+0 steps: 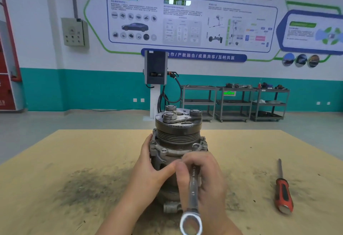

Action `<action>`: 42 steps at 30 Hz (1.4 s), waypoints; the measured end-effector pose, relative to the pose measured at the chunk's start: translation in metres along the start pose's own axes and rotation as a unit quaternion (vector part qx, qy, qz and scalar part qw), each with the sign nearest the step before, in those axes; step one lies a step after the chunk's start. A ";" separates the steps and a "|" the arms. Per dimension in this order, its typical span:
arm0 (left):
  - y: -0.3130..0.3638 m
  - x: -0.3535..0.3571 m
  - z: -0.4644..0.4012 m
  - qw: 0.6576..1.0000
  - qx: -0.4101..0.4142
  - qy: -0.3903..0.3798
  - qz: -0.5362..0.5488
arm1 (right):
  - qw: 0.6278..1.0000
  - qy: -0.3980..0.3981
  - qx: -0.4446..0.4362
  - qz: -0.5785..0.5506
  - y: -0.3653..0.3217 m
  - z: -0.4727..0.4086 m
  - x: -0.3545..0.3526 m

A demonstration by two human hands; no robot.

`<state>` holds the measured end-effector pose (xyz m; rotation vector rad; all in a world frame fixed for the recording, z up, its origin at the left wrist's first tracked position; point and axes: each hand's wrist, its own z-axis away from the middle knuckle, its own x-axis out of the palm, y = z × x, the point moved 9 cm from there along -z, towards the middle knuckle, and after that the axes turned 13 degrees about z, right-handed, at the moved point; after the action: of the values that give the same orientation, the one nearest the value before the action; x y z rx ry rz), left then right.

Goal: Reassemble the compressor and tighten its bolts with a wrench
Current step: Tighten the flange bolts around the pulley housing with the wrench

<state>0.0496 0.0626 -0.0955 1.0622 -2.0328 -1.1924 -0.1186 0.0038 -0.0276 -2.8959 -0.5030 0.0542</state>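
the wrench [193, 194] is held in the right hand [207, 177], fingers curled round its shaft, with the ring end pointing toward the camera. its far end is hidden by the hand. the compressor [176, 142] is gripped on its left side by the left hand [150, 168]. it stands upright on the desk [74, 160], between both hands. a red screwdriver [284, 192] lies well apart on the right.
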 end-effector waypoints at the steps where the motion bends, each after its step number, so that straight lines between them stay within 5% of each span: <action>1: -0.003 -0.002 -0.002 1.000 -0.006 0.001 0.019 | 1.000 -0.004 0.003 -0.008 0.000 -0.001 0.001; 8: -0.005 -0.021 -0.024 0.994 -0.011 0.006 0.108 | 0.996 -0.032 -0.072 -0.042 -0.014 -0.004 0.005; 12: -0.012 -0.004 -0.024 0.996 -0.030 -0.049 0.075 | 0.986 0.005 0.104 -0.128 0.016 -0.014 -0.014; 15: -0.013 0.000 -0.022 0.995 -0.038 -0.060 0.068 | 0.931 0.082 0.248 -0.257 0.053 -0.017 -0.031; 19: -0.009 -0.001 -0.020 0.996 -0.042 -0.041 0.071 | 0.881 0.103 0.360 -0.291 0.090 -0.017 -0.033; 27: 0.008 -0.003 -0.007 0.998 -0.011 0.003 0.056 | 0.785 0.026 0.508 -0.353 0.124 -0.005 -0.012; 35: 0.005 -0.004 -0.003 0.997 -0.008 0.006 0.070 | 0.645 -0.051 0.622 -0.442 0.136 0.008 0.018; 38: 0.003 -0.004 -0.004 0.997 -0.004 0.009 0.076 | 0.663 -0.046 0.615 -0.425 0.139 0.006 0.018; 42: 0.001 -0.004 -0.006 0.997 -0.011 0.010 0.079 | 0.794 0.029 0.521 -0.311 0.132 -0.006 -0.009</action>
<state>0.0563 0.0635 -0.0925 0.8814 -2.0422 -1.1166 -0.0831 -0.1227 -0.0484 -1.5600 -0.9898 0.1005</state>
